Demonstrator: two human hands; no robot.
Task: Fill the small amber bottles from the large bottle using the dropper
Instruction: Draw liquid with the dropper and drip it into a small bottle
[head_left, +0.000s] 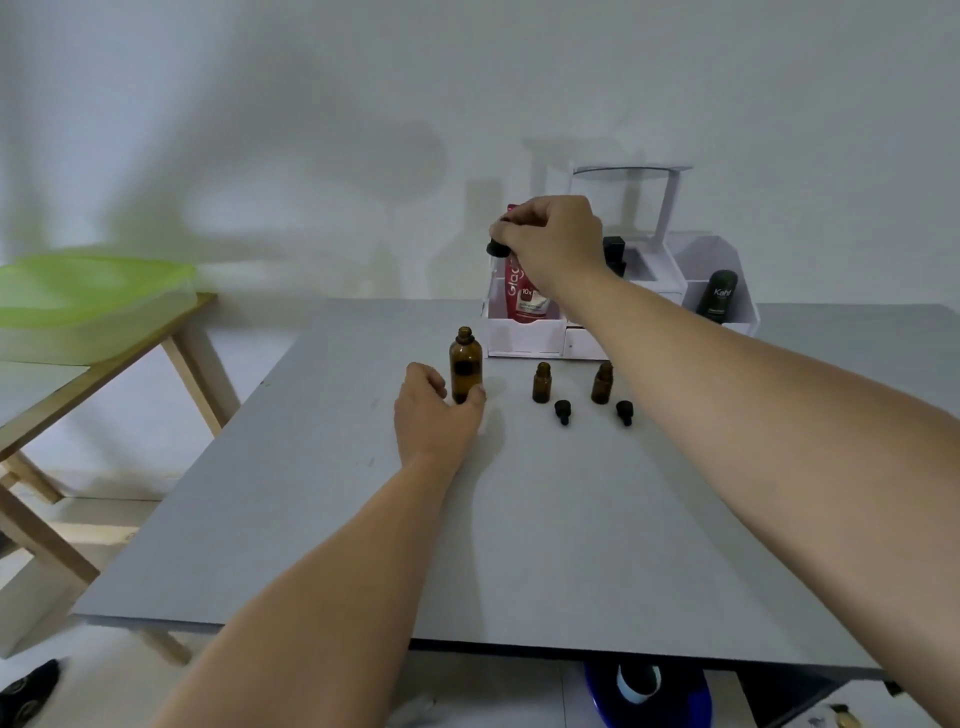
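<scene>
The large amber bottle (465, 364) stands uncapped on the grey table (467, 545). My left hand (434, 415) holds its base between thumb and fingers. My right hand (553, 236) is raised above and to the right of it, pinching the black dropper (497, 247) by its bulb; its glass tube is hard to make out. Two small amber bottles (542, 383) (602, 383) stand open to the right. Each has its small black cap (562, 411) (625, 412) lying in front of it.
A white organiser (524, 338) at the table's back holds a red tube (522, 291) and a dark bottle (719, 296). A wooden side table with a green-lidded box (88, 301) stands at the left. The table's front edge is near me.
</scene>
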